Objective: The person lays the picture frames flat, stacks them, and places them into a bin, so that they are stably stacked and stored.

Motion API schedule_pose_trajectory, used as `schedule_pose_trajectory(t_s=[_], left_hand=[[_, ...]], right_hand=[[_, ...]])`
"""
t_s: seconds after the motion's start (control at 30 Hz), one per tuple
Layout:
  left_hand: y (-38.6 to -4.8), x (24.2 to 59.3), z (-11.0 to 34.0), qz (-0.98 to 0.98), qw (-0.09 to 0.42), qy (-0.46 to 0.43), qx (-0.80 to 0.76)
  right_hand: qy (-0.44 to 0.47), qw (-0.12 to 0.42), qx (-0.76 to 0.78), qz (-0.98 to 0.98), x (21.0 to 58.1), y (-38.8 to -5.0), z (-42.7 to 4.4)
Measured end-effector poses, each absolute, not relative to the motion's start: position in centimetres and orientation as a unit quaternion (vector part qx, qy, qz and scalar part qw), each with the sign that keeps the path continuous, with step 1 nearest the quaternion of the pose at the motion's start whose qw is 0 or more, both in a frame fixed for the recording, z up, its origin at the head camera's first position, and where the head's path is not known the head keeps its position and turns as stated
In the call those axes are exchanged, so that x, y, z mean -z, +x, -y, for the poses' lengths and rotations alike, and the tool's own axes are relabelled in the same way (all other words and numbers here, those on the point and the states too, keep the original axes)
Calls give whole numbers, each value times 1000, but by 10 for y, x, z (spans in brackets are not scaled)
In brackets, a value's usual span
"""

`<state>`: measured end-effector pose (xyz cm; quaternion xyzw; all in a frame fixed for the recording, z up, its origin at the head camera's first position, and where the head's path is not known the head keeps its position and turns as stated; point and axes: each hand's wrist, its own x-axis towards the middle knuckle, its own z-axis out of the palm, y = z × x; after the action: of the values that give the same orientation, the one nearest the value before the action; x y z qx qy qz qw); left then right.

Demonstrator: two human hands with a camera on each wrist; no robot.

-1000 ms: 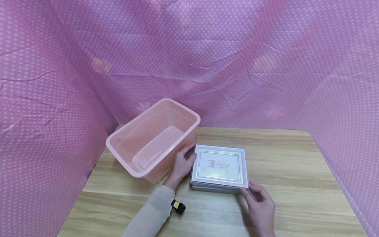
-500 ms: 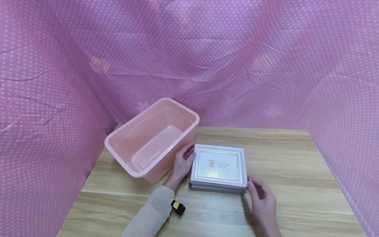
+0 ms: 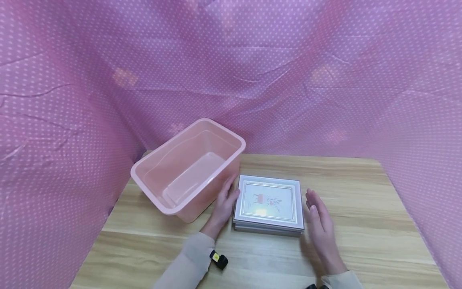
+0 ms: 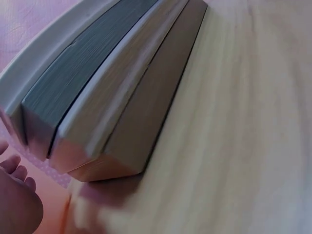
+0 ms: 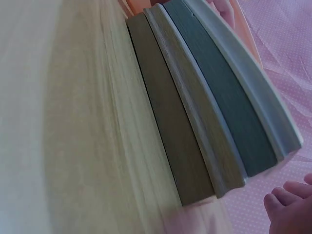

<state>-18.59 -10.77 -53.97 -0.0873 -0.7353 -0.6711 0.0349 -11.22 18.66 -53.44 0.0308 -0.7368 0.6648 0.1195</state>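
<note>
A stack of picture frames lies flat on the table. Its top picture frame (image 3: 268,200) has a white border, silver trim and a print of a reddish animal with leaves. My left hand (image 3: 221,206) stands along the stack's left side with extended fingers, between the frames and the pink bin; whether it touches them I cannot tell. To the stack's right is my right hand (image 3: 320,224), fingers straight and a small gap from the edge. White, dark grey and brown frame edges (image 4: 87,68) show in the left wrist view, and the same layered edges (image 5: 224,105) in the right wrist view.
A pink plastic bin (image 3: 187,208) with nothing inside stands at the back left, close by my left hand. The wood-grain table (image 3: 346,180) ends at a purple-pink dotted curtain (image 3: 252,100) behind and on both sides.
My right hand has let go of the frames' near right corner, moved back along the right side and straightened its fingers. My left hand's fingers have straightened. The stack has hardly moved.
</note>
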Motion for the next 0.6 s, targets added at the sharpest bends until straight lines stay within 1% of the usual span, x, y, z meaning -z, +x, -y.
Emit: schedule_pose_trajectory(t_s=[0.13,0.27,0.37,0.43,0.6], left_hand=[[-179,546,104,719,11,-66,692],[-174,553,101,706,-10,-42,707],[-171,558,100,685,-27,-30,727],[-171,561,99,676,-33,-28,735],[-169,567,97,659,-41,-29,751]], right_hand=[[55,63,-722,687,536,-119,-185],[36,2,-762,646,540,-123,-182],[13,-30,-780,625,544,-126,-180],[8,-41,-786,617,546,-128,-179],[9,-36,-764,645,552,-131,-178]])
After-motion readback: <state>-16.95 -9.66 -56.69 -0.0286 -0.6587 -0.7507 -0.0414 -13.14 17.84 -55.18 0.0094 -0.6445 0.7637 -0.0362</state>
